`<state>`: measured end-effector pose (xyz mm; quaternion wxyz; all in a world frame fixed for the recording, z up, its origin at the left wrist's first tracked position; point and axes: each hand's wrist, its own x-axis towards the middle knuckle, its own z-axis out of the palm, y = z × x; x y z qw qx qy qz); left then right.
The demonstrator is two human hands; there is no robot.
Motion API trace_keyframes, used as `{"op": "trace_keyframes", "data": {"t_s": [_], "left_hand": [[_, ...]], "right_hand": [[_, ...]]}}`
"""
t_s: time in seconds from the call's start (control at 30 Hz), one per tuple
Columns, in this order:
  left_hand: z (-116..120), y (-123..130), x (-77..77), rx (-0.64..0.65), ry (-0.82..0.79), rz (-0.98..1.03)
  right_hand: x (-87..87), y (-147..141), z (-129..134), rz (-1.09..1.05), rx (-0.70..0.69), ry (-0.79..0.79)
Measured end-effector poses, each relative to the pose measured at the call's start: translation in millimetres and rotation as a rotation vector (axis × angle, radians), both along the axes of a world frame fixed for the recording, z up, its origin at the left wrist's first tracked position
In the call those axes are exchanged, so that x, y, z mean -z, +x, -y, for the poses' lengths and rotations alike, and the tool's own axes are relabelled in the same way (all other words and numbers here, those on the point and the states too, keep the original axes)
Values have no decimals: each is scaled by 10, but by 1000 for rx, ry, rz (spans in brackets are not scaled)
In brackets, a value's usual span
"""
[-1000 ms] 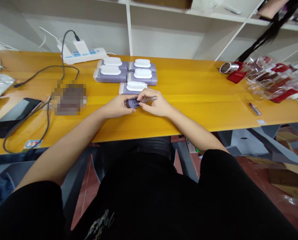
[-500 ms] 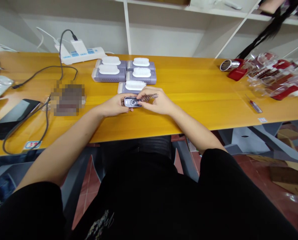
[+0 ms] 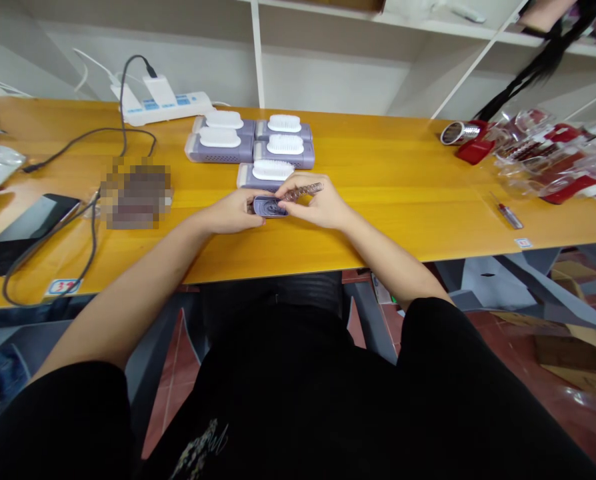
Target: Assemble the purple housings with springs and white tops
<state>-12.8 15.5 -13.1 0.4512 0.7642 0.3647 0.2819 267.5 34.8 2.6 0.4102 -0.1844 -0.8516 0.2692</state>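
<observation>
L hand (image 3: 234,212) holds a small purple case (image 3: 269,207) over the yellow table (image 3: 373,193). R hand (image 3: 323,205) pinches a brown twisty stick (image 3: 303,191) at the case's R end; can't tell if they touch. Purple boxes w/ white brushes (image 3: 273,170) sit just behind.

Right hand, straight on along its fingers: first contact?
Most likely the open purple-grey case held in the left hand, directly ahead of the right hand; they may already touch, depth is unclear.
</observation>
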Motion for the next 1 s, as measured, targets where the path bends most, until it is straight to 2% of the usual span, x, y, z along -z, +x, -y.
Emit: {"op": "trace_keyframes", "data": {"t_s": [0.23,0.43,0.6,0.8,0.87,1.0], "left_hand": [[21,26,-2,17,4,32],[26,15,-8,9,-4,69],[51,-6,-50,9,-53,98],[67,3,-31,-31,-104,200],[58,24,-26,-43,-109,236],[58,131,-31,-95,-102,367]], "right_hand": [[18,-5,10,4,-9,-21],[45,37,-90,22,12,-80],[56,118,-169,29,-4,-124],[121,118,-186,65,-19,-159],[151,81,-174,40,6,-171],[167,-55,-72,24,150,-111]]}}
